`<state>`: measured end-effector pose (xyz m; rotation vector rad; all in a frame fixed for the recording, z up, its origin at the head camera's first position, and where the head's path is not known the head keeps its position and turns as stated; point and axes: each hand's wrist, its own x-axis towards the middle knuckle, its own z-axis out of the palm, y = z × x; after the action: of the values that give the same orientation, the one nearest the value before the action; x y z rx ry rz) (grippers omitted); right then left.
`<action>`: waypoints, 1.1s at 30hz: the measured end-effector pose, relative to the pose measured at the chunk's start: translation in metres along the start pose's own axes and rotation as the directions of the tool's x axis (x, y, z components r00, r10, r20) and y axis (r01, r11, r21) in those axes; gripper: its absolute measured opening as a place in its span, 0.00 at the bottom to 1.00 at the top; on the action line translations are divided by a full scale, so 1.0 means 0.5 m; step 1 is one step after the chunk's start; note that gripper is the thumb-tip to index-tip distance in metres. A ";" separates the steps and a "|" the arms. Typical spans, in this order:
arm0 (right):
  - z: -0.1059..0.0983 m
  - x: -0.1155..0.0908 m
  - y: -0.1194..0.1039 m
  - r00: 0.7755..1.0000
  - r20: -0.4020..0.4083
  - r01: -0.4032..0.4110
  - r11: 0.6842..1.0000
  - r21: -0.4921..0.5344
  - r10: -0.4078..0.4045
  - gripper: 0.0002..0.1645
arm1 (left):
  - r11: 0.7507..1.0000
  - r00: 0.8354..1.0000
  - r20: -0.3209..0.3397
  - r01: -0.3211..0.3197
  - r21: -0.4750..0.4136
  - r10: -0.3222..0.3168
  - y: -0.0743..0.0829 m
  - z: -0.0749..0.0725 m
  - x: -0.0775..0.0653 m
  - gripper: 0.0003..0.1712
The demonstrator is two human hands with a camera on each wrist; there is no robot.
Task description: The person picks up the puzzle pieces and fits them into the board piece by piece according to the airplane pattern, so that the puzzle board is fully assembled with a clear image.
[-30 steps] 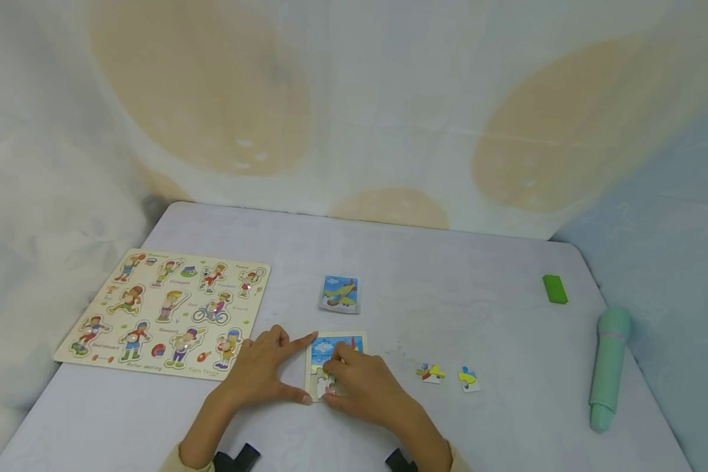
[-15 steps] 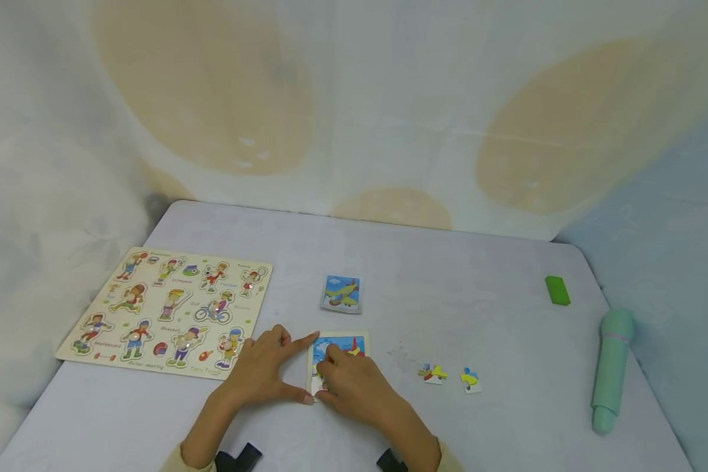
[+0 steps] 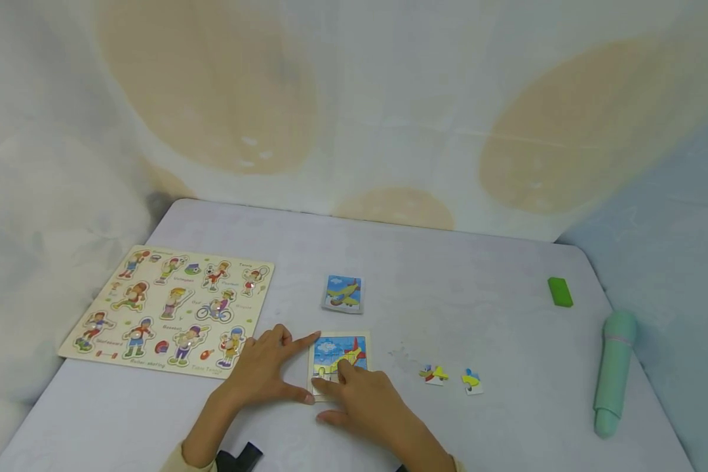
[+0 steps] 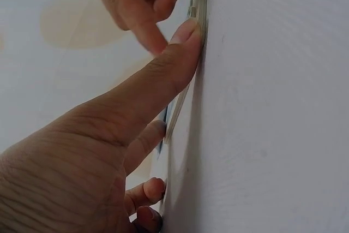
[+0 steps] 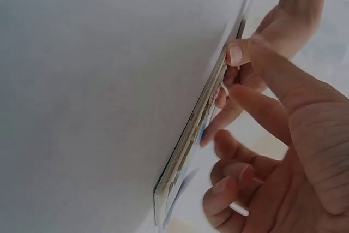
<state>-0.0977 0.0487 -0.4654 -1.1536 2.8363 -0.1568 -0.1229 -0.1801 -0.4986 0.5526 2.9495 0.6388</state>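
Note:
A small jigsaw puzzle [image 3: 324, 346] with a pale frame and an airplane picture lies near the table's front. My left hand [image 3: 262, 367] spans its left side, index fingertip at the upper left corner and thumb at the lower left. My right hand [image 3: 368, 396] reaches over the lower right part, hiding it. Its index fingertip touches the lower left of the puzzle, while the thumb lies apart, just below the frame. In the right wrist view, the other fingers of my right hand [image 5: 294, 151] bend loosely beside the puzzle's edge [image 5: 191, 140], holding nothing.
Two loose jigsaw pieces [image 3: 433, 375] lie to the right. A small airplane picture block [image 3: 343, 295] sits behind the puzzle. A large board with sports figures [image 3: 179, 328] lies left. Far right are a green block [image 3: 560, 292] and a mint-green cylindrical object [image 3: 615, 373].
My right thumb and index finger have come apart from their bunched pose over the puzzle's lower left, and the hand has drawn back slightly, uncovering more picture. My left hand stays put.

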 end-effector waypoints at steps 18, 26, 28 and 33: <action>0.001 -0.022 -0.013 0.984 0.136 -0.124 0.989 0.077 0.112 0.42 | 1.000 1.000 0.007 -0.003 0.008 0.003 0.002 -0.004 0.006 0.59; 0.005 -0.021 -0.012 0.995 0.073 -0.066 0.998 0.020 0.064 0.44 | 1.000 1.000 0.010 0.001 -0.003 -0.001 -0.003 0.004 0.005 0.60; 0.001 -0.026 -0.004 0.998 0.017 -0.053 0.998 0.031 0.052 0.42 | 1.000 1.000 0.011 0.007 0.000 -0.007 -0.003 0.005 0.004 0.60; -0.012 -0.046 0.030 0.994 -0.063 -0.081 0.993 0.084 0.086 0.37 | 1.000 1.000 0.012 0.015 0.002 -0.015 -0.002 0.001 0.004 0.60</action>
<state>-0.0923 0.0757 -0.4608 -1.0308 2.9002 -0.3078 -0.1250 -0.1800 -0.4995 0.5317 2.9407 0.6288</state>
